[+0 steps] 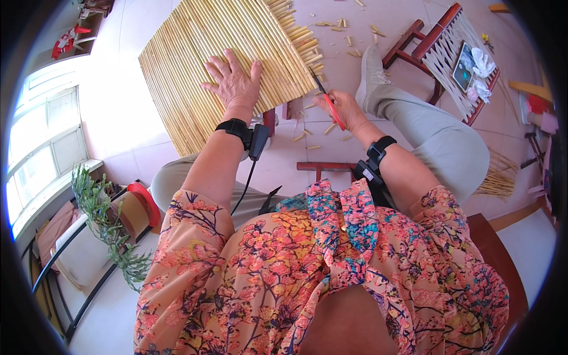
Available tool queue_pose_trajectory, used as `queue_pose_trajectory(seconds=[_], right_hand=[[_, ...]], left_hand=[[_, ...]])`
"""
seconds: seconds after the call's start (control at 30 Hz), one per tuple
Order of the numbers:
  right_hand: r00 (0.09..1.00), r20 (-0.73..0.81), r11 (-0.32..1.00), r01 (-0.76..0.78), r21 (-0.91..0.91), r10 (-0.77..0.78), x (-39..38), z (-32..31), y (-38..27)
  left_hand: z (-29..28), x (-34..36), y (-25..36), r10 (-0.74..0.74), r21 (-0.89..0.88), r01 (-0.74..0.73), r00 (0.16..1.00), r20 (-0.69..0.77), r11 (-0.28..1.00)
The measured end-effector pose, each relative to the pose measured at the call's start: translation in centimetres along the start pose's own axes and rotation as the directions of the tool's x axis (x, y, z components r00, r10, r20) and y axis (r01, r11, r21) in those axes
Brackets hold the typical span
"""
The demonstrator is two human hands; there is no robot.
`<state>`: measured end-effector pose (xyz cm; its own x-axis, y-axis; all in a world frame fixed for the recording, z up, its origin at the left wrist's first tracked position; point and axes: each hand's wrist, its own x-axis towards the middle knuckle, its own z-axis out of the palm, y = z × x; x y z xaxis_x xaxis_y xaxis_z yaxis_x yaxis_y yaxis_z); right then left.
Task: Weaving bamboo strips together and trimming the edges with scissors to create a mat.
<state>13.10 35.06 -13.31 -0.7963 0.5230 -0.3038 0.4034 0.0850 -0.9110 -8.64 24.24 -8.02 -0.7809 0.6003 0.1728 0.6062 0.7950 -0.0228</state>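
Far L: bright window [44, 139], w/ green leafy plant [97, 201] below it. Next, upper ctr-L: mat [204, 35] of thin yellow cane rods laid side by side, bound into a sheet; its R edge is uneven, rod ends sticking out to differing lengths, esp. toward the top. L hand [235, 86] lies palm-down on mat near its lower edge, fingers spread wide, nothing gripped; black wristband [235, 130] on that arm. Just R of mat's lower R corner: red-handled scissors [335, 112], dark blades pointing up-L at mat's R edge; can't tell if blades touch a rod. R hand [349, 110] closed round the red handles; 2nd black band [380, 149] on that wrist. Short cane offcuts [337, 28] scattered on tiled floor [408, 121] nearby. Upper R: red-brown stool [439, 31] w/ pale strap seat, carrying phone [463, 65] + crumpled white tissue [482, 63]. Far R: bundle of thin stalks [498, 176] on floor.
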Motion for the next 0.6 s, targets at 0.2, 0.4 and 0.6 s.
queue_pose_trajectory(seconds=[0.2,0.4,0.6], right_hand=[[0.993,-0.009,0.985,-0.118,0.122,0.120,1.0,1.4,1.0],[0.995,-0.006,0.994,-0.098,0.046,0.098,1.5,1.1,0.8],[0.995,0.012,0.990,-0.104,0.094,0.103,1.1,0.8,1.0]], left_hand=[[0.3,0.0,0.0,0.011,0.018,-0.010,1.000,-0.019,1.000],[0.3,-0.1,0.0,0.020,0.013,-0.020,0.999,-0.032,1.000],[0.5,-0.1,0.0,0.032,0.016,-0.031,0.997,-0.067,0.999]])
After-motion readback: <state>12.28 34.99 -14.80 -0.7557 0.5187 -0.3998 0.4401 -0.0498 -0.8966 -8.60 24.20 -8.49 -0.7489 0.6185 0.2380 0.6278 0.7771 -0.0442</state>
